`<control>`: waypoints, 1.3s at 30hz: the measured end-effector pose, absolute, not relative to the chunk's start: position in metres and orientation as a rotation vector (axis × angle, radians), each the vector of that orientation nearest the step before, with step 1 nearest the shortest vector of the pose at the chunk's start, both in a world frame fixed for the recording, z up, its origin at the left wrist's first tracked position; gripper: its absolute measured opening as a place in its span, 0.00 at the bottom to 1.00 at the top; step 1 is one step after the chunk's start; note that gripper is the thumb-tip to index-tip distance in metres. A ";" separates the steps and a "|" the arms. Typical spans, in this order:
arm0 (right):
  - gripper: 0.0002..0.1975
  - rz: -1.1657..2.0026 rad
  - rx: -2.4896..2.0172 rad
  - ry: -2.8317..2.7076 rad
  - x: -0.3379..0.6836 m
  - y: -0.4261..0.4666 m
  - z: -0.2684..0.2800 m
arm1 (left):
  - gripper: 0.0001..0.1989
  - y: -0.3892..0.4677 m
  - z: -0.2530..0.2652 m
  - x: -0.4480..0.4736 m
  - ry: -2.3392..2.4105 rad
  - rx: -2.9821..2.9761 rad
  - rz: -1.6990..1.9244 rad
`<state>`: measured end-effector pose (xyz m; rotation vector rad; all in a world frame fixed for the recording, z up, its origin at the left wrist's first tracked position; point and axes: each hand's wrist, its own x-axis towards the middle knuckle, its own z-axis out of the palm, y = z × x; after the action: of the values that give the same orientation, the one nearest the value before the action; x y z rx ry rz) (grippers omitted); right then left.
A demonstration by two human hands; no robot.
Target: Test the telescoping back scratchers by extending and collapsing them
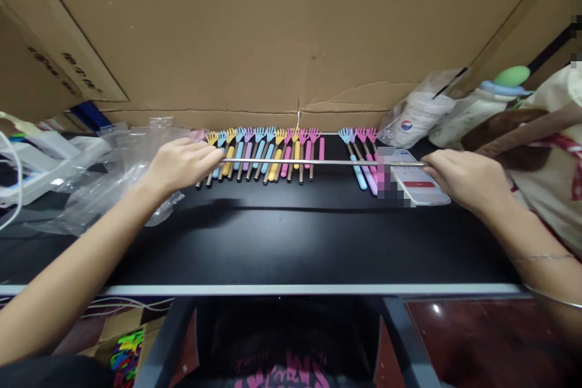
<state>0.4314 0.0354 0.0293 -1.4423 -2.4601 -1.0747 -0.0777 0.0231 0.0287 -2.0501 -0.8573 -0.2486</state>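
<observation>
Both hands are closed on one thin metal rod point(325, 162): the left hand point(186, 160) wraps its end at nine o'clock, the right hand point(468, 179) its end at three, so the tips are hidden. The long axis runs nine to three, roughly level, with neither hand nearer; a shadow point(318, 210) below shows it held above the black table point(291, 245). In this view it crosses the long row of back scratchers point(270, 150) at ten, then the smaller group point(369, 179) and the phone point(421, 191) towards three. Clear plastic point(134, 154) crowds the left hand at nine; a cup point(421, 118) sits at two; cardboard point(295, 30) walls off twelve. Room for moving lies towards six, down to the pale front edge point(318, 289)
</observation>
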 end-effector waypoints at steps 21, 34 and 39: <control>0.24 -0.643 -1.161 -2.686 0.280 0.003 0.016 | 0.12 0.000 0.016 0.039 -0.818 -2.394 -0.424; 0.28 -0.748 -1.180 -2.648 0.300 0.015 0.022 | 0.14 0.011 0.014 0.027 -0.816 -2.328 -0.484; 0.32 -0.834 -1.325 -2.586 0.364 0.037 0.026 | 0.18 0.017 0.023 -0.029 -0.905 -2.209 -0.336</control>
<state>0.3644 0.0365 0.0263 -1.3254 -2.5861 -0.8338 -0.0295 0.0172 0.0230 -2.2093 -0.9048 -0.3357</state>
